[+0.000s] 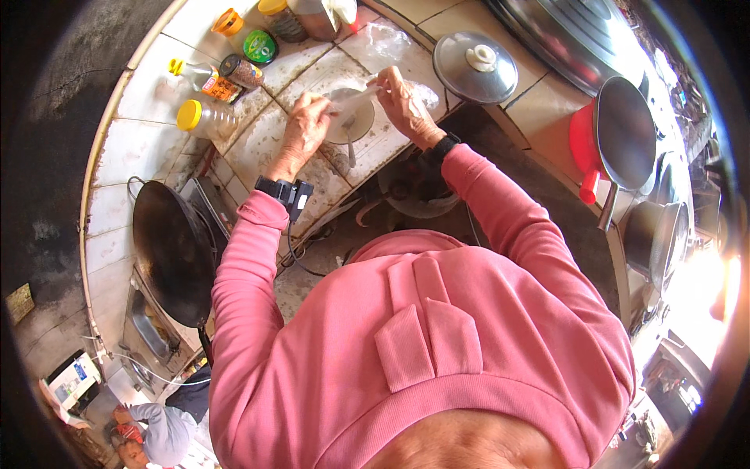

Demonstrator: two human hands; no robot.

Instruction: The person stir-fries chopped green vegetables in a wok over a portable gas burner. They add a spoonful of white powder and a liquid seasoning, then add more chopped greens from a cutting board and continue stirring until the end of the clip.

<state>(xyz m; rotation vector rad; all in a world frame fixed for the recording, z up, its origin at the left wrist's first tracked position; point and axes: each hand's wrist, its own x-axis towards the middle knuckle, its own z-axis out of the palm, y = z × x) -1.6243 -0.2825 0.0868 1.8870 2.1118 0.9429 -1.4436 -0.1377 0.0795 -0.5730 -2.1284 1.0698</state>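
My left hand (309,124) and my right hand (403,105) are raised over a tiled counter (258,138), with a thin clear plastic bag (351,104) stretched between their fingertips. Beneath the bag is a round pale bowl (362,130), partly hidden by it. A metal spoon (351,153) rests with its handle over the near rim of the bowl. Beyond my right hand lies another crumpled clear plastic bag (387,42). Both wrists carry black bands.
Jars and bottles, one a yellow-lidded jar (205,116), line the left side. A metal lid (476,65) lies to the right. A wok (173,252) stands left, a red-sided pan (624,132) right. A person (164,431) is at lower left.
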